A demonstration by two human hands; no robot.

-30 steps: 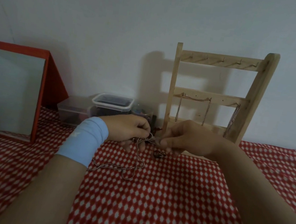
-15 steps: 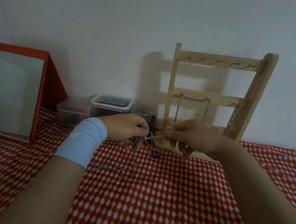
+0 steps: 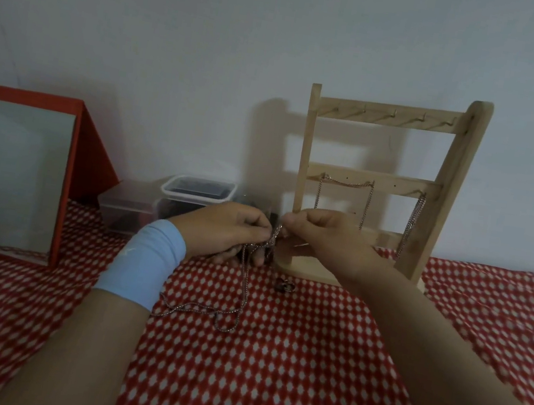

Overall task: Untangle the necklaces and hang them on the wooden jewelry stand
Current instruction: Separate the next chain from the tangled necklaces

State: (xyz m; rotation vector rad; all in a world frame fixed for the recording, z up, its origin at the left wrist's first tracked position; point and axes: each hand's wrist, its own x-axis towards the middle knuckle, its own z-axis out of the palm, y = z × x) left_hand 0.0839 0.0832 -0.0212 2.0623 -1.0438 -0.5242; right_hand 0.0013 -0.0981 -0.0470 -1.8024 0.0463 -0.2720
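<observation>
Head view. Left hand (image 3: 230,228) and right hand (image 3: 326,239) are close together, fingertips nearly touching, both pinching the same knotted bit of a thin metal necklace (image 3: 243,289) just in front of the stand (image 3: 447,194).

From the pinch the necklace hangs roughly straight down. It then bends and trails left along the tablecloth (image 3: 265,392) in a loose wavy loop toward the left forearm. Fine links, silvery-dull.

A small dark ring-like piece (image 3: 284,286) lies on the cloth below the right hand; can't tell whether it joins the necklace.

The stand is pale bare wood, ladder-shaped and leaning back, with rows of small pegs on flat bars. Hung chains: one draped in a U between two middle-bar pegs (image 3: 344,182), another hanging straight down at the right end (image 3: 412,220).

Light blue wristband (image 3: 142,260) on the left wrist, smooth fabric. The cloth is red with a white diamond print.

Red-framed mirror (image 3: 16,178) at far left, propped upright. Clear plastic boxes (image 3: 198,192) behind the left hand, contents dark and unclear.
</observation>
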